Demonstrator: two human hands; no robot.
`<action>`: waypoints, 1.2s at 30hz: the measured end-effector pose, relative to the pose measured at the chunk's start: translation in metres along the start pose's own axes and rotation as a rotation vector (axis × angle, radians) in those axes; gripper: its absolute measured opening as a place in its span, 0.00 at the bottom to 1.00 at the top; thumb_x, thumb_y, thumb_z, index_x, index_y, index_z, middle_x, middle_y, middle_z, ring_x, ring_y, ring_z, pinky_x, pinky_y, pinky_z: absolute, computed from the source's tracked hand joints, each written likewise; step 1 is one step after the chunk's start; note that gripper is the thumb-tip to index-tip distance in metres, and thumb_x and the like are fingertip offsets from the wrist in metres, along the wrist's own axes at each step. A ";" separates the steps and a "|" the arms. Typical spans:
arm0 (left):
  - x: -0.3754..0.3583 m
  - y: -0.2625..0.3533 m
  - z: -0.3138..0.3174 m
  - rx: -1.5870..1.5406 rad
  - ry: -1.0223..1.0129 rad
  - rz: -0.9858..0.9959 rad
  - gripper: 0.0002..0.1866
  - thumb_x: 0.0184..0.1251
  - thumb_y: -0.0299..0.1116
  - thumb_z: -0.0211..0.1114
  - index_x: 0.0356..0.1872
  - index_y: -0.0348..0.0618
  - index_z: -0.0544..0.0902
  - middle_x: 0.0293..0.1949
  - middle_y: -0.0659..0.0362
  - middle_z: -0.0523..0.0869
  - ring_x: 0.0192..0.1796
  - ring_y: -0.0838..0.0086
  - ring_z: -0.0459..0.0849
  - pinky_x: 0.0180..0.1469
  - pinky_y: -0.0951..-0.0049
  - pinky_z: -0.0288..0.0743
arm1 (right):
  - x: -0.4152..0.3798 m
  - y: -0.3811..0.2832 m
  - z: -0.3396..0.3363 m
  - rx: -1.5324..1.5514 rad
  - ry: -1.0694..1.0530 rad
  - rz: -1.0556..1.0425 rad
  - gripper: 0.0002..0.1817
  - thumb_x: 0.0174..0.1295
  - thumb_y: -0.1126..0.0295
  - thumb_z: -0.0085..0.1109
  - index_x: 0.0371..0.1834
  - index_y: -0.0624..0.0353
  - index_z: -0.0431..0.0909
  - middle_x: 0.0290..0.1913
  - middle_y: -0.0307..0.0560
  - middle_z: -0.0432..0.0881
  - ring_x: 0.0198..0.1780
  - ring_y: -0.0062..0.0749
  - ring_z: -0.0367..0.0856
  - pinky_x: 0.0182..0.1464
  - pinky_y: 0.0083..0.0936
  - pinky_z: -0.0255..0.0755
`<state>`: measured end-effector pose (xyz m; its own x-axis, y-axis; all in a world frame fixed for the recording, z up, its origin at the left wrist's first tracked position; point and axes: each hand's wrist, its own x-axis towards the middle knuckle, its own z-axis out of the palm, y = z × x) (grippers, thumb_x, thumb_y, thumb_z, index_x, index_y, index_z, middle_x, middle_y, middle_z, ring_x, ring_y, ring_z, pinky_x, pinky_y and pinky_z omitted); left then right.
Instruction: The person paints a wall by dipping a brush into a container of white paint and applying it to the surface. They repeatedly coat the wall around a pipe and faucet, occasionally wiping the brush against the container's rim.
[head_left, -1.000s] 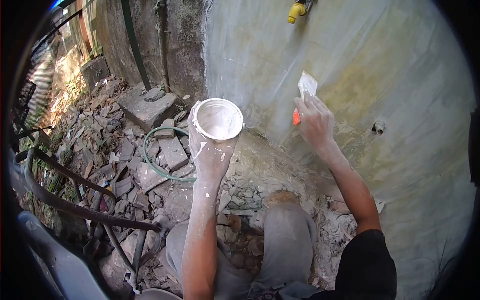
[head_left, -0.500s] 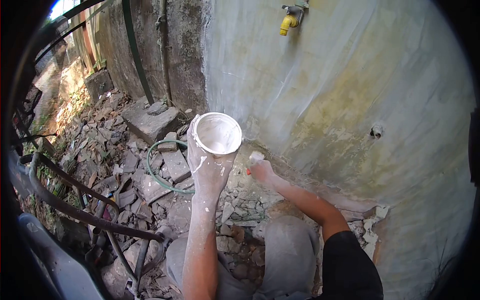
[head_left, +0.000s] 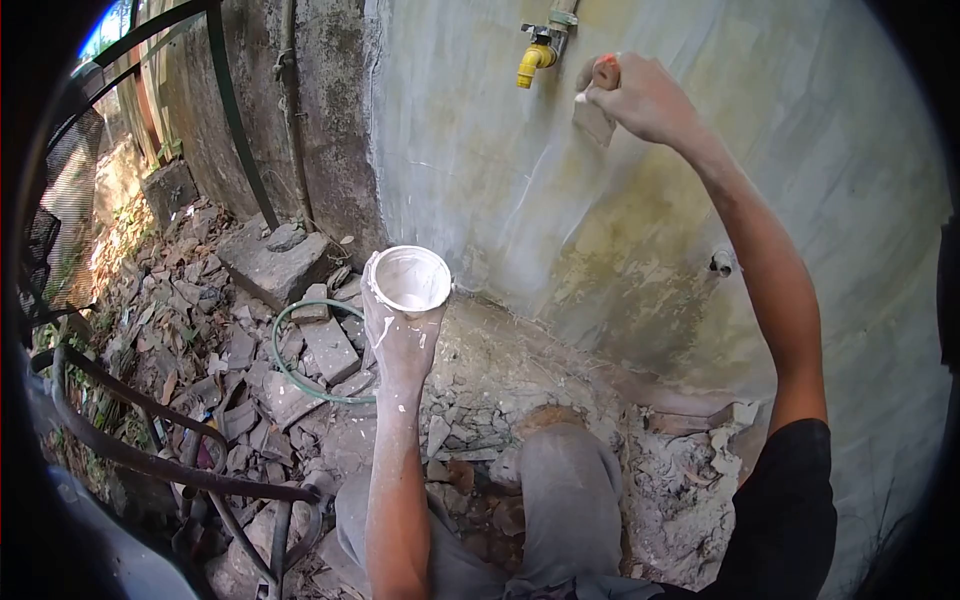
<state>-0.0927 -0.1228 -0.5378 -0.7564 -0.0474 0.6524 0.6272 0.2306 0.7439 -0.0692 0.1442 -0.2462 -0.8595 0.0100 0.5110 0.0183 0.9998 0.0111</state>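
Note:
My left hand (head_left: 402, 340) is wrapped round a white plastic tub (head_left: 411, 278), its mouth tilted toward me. White paste coats the tub's inner wall, and white smears cover the hand and forearm. Up at the wall, my right hand (head_left: 645, 98) grips the handle of a putty knife (head_left: 596, 122), whose red-orange end shows above the fist. The blade points down, close against the patchy grey-yellow wall (head_left: 640, 230). Just left of this hand is a yellow tap (head_left: 535, 62).
A short pipe stub (head_left: 722, 262) sticks out of the wall at right. Broken bricks and rubble cover the ground, with a green hose (head_left: 285, 365) looped over them. A bent metal frame (head_left: 160, 430) stands at left, near a concrete block (head_left: 272, 262).
My right hand has risen with the putty knife from low near the ground to the wall beside the tap. The left hand still holds the tub; the view has shifted slightly.

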 end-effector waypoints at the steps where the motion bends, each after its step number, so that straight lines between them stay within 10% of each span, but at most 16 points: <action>1: 0.001 -0.002 0.002 -0.024 -0.002 -0.007 0.46 0.51 0.31 0.82 0.71 0.30 0.65 0.64 0.40 0.76 0.66 0.47 0.77 0.68 0.54 0.70 | 0.001 0.000 -0.027 0.020 0.142 -0.054 0.14 0.61 0.65 0.60 0.46 0.54 0.87 0.37 0.52 0.88 0.40 0.45 0.87 0.45 0.37 0.77; 5: 0.000 -0.002 0.012 -0.009 0.016 -0.050 0.47 0.51 0.32 0.82 0.71 0.30 0.65 0.64 0.40 0.76 0.67 0.46 0.76 0.68 0.53 0.70 | -0.040 -0.070 -0.091 0.152 0.378 -0.102 0.15 0.59 0.67 0.61 0.46 0.56 0.88 0.41 0.60 0.88 0.39 0.49 0.90 0.45 0.44 0.80; 7: -0.001 -0.007 0.018 -0.049 0.018 -0.022 0.46 0.51 0.32 0.82 0.71 0.30 0.65 0.64 0.40 0.76 0.67 0.46 0.76 0.69 0.53 0.69 | -0.023 -0.026 -0.054 -0.195 0.395 0.056 0.13 0.64 0.70 0.59 0.51 0.54 0.86 0.40 0.49 0.89 0.40 0.39 0.88 0.43 0.32 0.78; 11: -0.006 0.005 0.024 -0.004 0.017 0.018 0.46 0.51 0.32 0.82 0.70 0.30 0.66 0.63 0.40 0.76 0.66 0.46 0.76 0.68 0.53 0.70 | -0.032 0.013 0.045 -0.645 0.558 -0.399 0.08 0.60 0.73 0.61 0.43 0.55 0.81 0.52 0.50 0.87 0.52 0.41 0.88 0.55 0.36 0.80; 18: -0.012 0.016 0.031 -0.053 0.029 0.021 0.45 0.49 0.30 0.82 0.69 0.30 0.67 0.61 0.40 0.78 0.64 0.45 0.78 0.67 0.52 0.71 | -0.182 0.025 0.280 -0.715 0.048 -0.546 0.11 0.60 0.65 0.59 0.35 0.64 0.79 0.58 0.79 0.81 0.57 0.67 0.84 0.66 0.53 0.70; 22: -0.016 0.022 0.032 0.003 0.010 0.051 0.41 0.54 0.31 0.79 0.68 0.29 0.68 0.61 0.40 0.77 0.61 0.46 0.78 0.66 0.54 0.71 | -0.272 -0.015 0.333 -0.192 -0.501 -0.324 0.06 0.64 0.64 0.58 0.36 0.51 0.82 0.50 0.60 0.87 0.44 0.49 0.89 0.43 0.44 0.81; 28: -0.020 0.026 0.037 -0.034 -0.026 0.020 0.41 0.53 0.31 0.81 0.67 0.29 0.70 0.61 0.40 0.78 0.62 0.47 0.78 0.66 0.55 0.71 | -0.275 -0.021 0.244 0.081 -0.625 -0.040 0.06 0.65 0.64 0.58 0.41 0.45 0.83 0.47 0.45 0.86 0.37 0.47 0.88 0.36 0.41 0.78; 30: -0.020 0.024 0.041 -0.038 -0.019 0.035 0.41 0.52 0.32 0.81 0.67 0.29 0.70 0.61 0.40 0.78 0.62 0.47 0.78 0.67 0.55 0.71 | -0.247 -0.014 0.194 0.143 -0.405 0.094 0.07 0.64 0.64 0.59 0.43 0.46 0.83 0.48 0.45 0.86 0.42 0.44 0.87 0.39 0.41 0.79; 36: -0.024 0.028 0.049 -0.023 -0.040 0.042 0.46 0.51 0.34 0.82 0.69 0.31 0.66 0.61 0.39 0.77 0.63 0.44 0.78 0.65 0.51 0.72 | -0.164 0.022 0.082 -0.464 0.401 -0.360 0.07 0.60 0.70 0.61 0.42 0.53 0.82 0.57 0.59 0.85 0.60 0.50 0.84 0.63 0.42 0.77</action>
<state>-0.0662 -0.0674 -0.5401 -0.7361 0.0011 0.6769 0.6621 0.2091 0.7196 0.0300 0.1665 -0.4001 -0.6006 -0.4160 0.6828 0.0613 0.8275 0.5581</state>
